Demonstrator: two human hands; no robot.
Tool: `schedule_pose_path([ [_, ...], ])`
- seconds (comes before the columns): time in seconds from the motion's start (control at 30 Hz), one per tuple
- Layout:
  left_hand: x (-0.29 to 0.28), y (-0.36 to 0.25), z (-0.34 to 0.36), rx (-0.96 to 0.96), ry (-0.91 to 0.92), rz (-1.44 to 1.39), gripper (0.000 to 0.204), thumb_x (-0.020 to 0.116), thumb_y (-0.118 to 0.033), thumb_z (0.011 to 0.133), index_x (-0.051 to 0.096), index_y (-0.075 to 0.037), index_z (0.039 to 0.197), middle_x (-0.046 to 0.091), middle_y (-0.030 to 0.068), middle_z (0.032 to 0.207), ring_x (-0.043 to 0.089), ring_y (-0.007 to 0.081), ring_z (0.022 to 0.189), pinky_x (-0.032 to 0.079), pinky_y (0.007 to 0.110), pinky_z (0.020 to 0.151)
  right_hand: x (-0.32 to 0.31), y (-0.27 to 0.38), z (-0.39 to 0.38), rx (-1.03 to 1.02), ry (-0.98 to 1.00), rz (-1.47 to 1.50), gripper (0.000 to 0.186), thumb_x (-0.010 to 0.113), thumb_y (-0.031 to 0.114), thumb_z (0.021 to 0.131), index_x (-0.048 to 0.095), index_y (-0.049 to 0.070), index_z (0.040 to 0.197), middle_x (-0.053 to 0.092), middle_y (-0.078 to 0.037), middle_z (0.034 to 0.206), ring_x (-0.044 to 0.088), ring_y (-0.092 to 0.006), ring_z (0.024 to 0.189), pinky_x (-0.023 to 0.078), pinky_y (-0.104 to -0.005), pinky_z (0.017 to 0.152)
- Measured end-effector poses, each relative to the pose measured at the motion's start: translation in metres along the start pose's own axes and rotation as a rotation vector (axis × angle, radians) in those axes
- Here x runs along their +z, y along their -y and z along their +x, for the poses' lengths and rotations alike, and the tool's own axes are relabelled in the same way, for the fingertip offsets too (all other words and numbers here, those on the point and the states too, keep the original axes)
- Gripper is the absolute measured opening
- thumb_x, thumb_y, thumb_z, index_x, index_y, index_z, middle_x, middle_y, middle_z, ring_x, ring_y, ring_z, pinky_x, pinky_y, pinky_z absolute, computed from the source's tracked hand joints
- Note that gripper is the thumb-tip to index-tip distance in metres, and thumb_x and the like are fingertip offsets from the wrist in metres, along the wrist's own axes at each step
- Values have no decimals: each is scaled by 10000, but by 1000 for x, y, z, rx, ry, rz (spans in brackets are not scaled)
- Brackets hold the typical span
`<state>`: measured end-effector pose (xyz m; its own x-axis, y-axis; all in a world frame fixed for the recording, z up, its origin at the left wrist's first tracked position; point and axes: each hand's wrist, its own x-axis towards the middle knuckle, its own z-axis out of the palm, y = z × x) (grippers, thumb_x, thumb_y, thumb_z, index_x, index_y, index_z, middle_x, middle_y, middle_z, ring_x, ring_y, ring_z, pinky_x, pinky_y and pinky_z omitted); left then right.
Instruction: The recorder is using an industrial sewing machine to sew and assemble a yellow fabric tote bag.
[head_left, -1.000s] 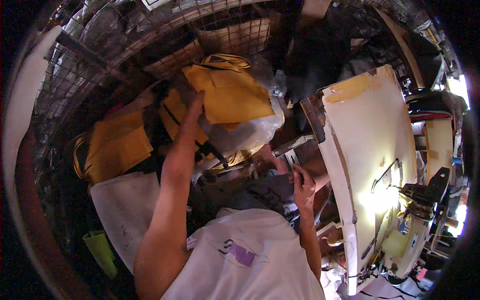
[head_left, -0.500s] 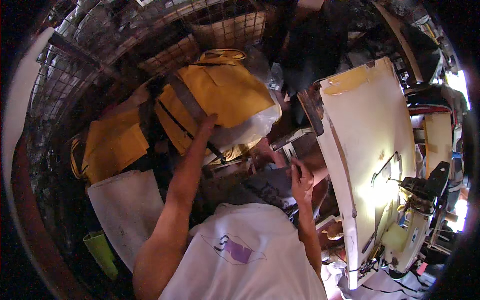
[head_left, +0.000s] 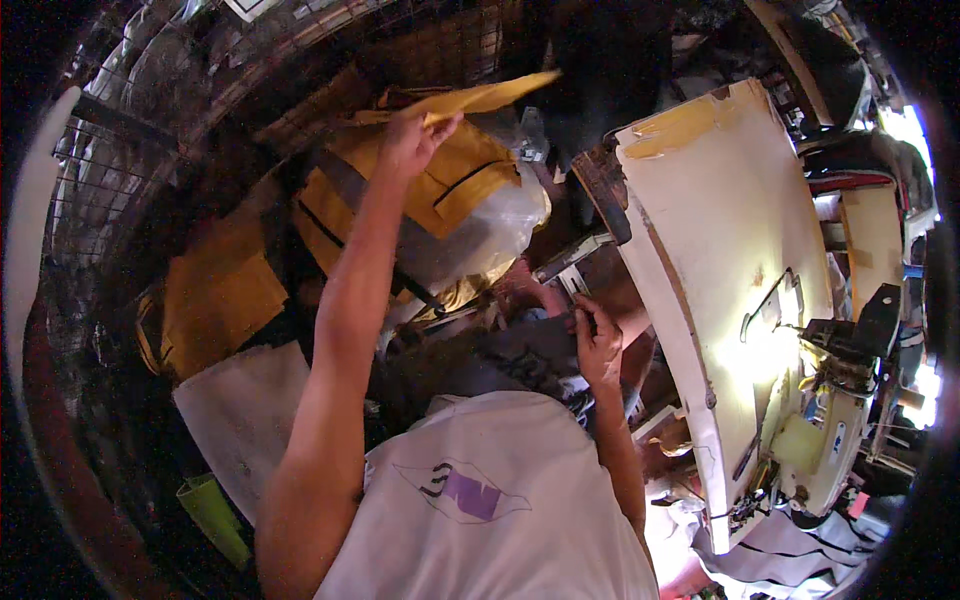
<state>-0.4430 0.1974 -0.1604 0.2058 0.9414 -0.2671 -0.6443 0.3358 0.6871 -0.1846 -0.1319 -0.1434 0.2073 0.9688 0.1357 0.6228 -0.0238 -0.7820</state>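
Note:
My left hand (head_left: 418, 145) is closed on the edge of a yellow fabric piece (head_left: 490, 98), raised over a stack of yellow fabric pieces (head_left: 465, 195) with dark straps. The raised piece tilts away to the right. Beneath the stack shows clear plastic wrapping (head_left: 500, 225). My right hand (head_left: 600, 345) is over my lap, beside the sewing table's left edge, fingers curled in a loose pinch. Anything between those fingers is too small to make out.
The white sewing table (head_left: 710, 250) stands at the right, bearing a lit sewing machine (head_left: 825, 440). More yellow fabric (head_left: 215, 300) and a whitish sheet (head_left: 240, 400) lie at the left, above a green object (head_left: 212, 515). Wire mesh (head_left: 100, 200) runs behind.
My left hand has risen away from me, lifting a yellow fabric piece off the stack and exposing the piece below. My right hand stays nearly in place over my lap.

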Motion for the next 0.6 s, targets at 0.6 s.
schedule_pose_path([
  [0.6, -120, 202, -212, -173, 533, 1635, 356, 643, -303, 841, 651, -5, 1037, 686, 213, 974, 676, 327, 865, 528, 466, 738, -15, 8, -10, 161, 62, 39, 221, 553, 44, 943, 629, -5, 1145, 678, -141, 924, 680, -220, 764, 544, -322, 679],
])
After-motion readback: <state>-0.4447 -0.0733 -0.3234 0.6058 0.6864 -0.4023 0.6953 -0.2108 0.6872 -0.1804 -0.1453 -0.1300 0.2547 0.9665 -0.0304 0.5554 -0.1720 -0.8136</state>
